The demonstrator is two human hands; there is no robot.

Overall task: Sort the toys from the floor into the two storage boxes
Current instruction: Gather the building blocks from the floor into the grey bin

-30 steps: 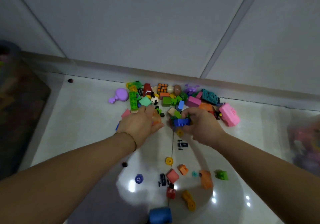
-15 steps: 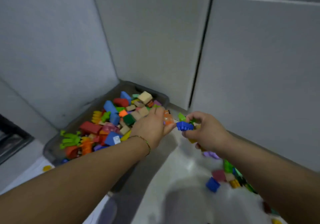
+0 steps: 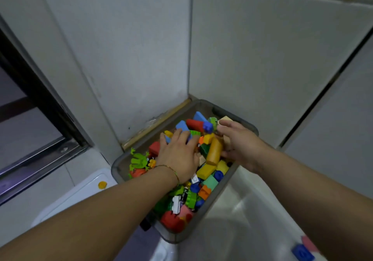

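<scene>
Storage box [image 3: 245,123] sits in a corner: walls [image 3: 129,63] block its far and left sides. Toys [image 3: 205,171] fill it to the rim, with both hands above. Glossy floor [image 3: 238,216] right of box is open; lid [image 3: 70,196] lies at left.

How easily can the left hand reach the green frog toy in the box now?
Probably yes. The left hand rests on the blocks, and the green frog lies uncovered just to its left inside the grey box.
</scene>
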